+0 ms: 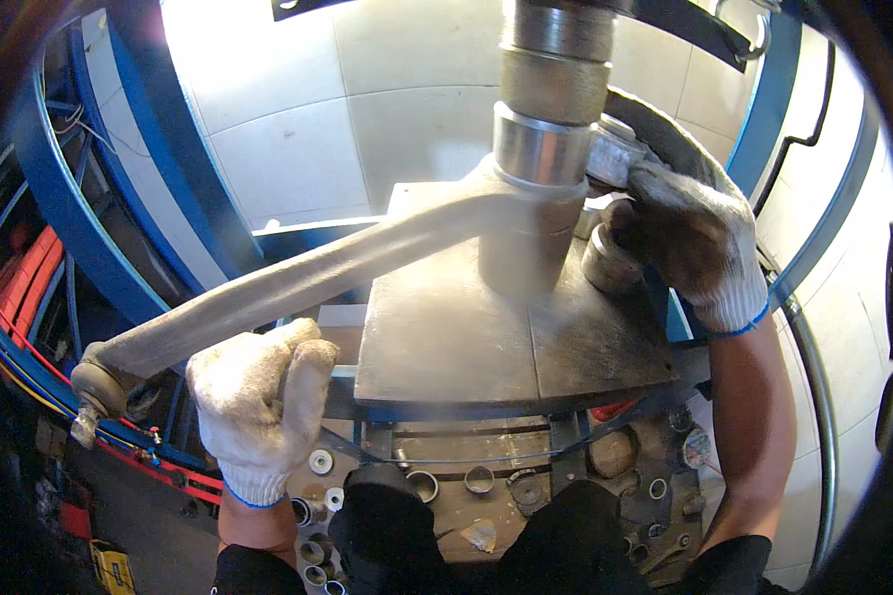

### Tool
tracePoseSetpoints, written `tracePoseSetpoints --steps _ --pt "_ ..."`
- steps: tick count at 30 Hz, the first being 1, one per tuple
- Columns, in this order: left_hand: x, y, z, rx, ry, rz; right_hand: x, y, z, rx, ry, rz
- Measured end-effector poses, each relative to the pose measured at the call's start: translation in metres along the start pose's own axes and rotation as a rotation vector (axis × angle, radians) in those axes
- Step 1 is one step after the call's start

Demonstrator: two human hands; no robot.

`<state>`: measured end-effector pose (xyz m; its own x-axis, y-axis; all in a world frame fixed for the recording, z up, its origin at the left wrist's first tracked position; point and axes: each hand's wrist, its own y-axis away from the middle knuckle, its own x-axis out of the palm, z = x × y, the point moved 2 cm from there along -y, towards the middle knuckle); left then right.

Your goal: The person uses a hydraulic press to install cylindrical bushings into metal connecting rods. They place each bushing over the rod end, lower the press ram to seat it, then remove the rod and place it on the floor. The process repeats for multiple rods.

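Note:
My left hand (261, 405), in a white knit glove, is closed with curled fingers just below a long grey metal arm (308, 288). Nothing shows in its fingers, and I cannot tell whether it touches the arm. A ball joint (101, 389) sits at the arm's left end; the other end meets an upright stack of metal cylinders (539, 144). My right hand (690, 223), its glove stained dark, wraps round a shiny metal sleeve (613, 154) just right of the stack. A shorter metal sleeve (610, 263) stands below those fingers, on the steel plate (446, 342).
Blue steel frame posts (119, 129) rise on both sides. Red and yellow hoses (35, 372) run at the left. Below the plate, several metal rings (422, 485) and a wrench (668, 552) lie about my knees. A tiled wall (407, 129) stands behind.

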<state>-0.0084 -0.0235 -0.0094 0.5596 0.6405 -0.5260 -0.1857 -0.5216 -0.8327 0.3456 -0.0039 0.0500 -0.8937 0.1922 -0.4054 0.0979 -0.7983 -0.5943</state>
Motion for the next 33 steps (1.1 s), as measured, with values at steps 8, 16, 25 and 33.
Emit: tracePoseSetpoints --steps 8,16,25,33 --pt "-0.002 0.0 0.005 -0.016 0.097 0.03 0.019 -0.001 0.032 0.043 -0.524 -0.031" --pt "0.0 -0.001 0.015 -0.043 0.244 0.133 0.022 0.002 0.023 0.036 -0.541 -0.085" --pt "-0.001 0.0 0.021 0.07 0.227 0.222 0.007 0.006 0.011 0.137 -0.616 -0.186" --pt "0.004 -0.008 0.03 0.272 0.244 0.281 0.005 0.009 0.014 0.19 -0.708 -0.158"
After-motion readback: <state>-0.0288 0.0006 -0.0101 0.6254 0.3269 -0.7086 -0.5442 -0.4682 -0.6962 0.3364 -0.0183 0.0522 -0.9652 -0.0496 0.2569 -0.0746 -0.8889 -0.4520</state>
